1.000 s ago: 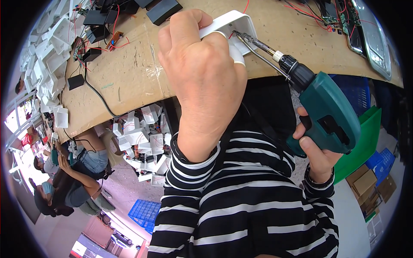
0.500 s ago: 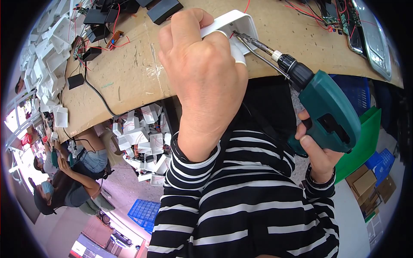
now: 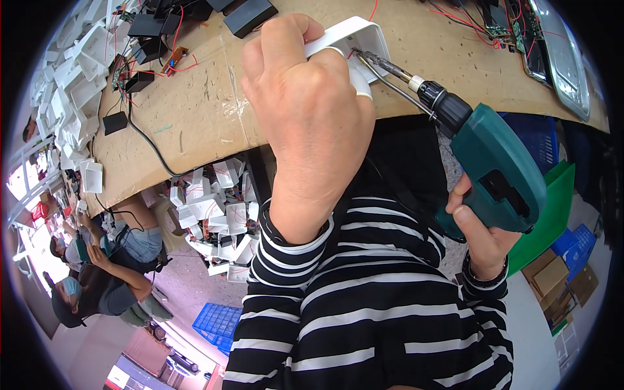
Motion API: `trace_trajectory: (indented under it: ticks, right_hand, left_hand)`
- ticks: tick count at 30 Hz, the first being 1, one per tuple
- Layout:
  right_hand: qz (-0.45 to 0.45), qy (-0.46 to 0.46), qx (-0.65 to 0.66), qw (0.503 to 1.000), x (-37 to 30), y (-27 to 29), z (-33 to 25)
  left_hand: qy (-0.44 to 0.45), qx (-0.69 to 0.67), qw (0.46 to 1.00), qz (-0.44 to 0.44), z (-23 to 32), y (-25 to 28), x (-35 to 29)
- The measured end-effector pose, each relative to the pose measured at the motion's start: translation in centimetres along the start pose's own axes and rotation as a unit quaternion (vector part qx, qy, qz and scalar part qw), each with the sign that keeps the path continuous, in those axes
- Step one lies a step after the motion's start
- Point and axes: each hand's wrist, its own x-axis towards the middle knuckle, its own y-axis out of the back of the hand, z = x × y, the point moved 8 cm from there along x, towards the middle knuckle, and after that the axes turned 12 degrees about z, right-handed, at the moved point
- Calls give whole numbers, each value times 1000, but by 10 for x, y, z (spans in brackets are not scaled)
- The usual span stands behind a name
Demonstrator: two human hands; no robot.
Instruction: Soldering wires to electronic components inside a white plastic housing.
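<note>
My left hand (image 3: 311,107) is closed around a small white plastic case (image 3: 348,32), holding it tilted above the table near its front edge. White coverings wrap some of its fingers. A red wire runs to the case. On the right, my right hand (image 3: 480,237) grips the handle of a dark green soldering gun (image 3: 506,162). Its metal tip and thin feed tube reach into the case, close to a bit of red wire. Whether the tip touches the wire is too small to tell.
White cases (image 3: 71,84) pile up at the far left. Black boxes (image 3: 250,16) and wired circuit boards lie along the back of the brown table (image 3: 195,110). More white cases (image 3: 218,208) fill a container below. A co-worker (image 3: 107,286) sits at left; a green bin (image 3: 543,221) stands at right.
The case and soldering gun stay almost still, with only a slight shift of both hands. At left, the co-worker's hands have moved a little.
</note>
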Motion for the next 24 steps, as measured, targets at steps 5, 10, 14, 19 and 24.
trace_trajectory:
  ticks: [5,10,14,19,24]
  right_hand:
    - [-3,-8,8,1000,-1,0,0]
    - [-14,1,10,1000,-2,-1,-1]
    - [-13,1,17,1000,-2,-2,-2]
    - [-23,26,38,999,-1,-1,-3]
    - [-12,22,42,999,-1,2,-2]
  left_hand:
    - [4,-3,1000,-1,0,0,0]
    - [7,2,1000,-11,0,-1,0]
    - [9,2,1000,-6,0,1,0]
    - [15,6,1000,-12,0,0,0]
    - [9,1,1000,-2,2,0,0]
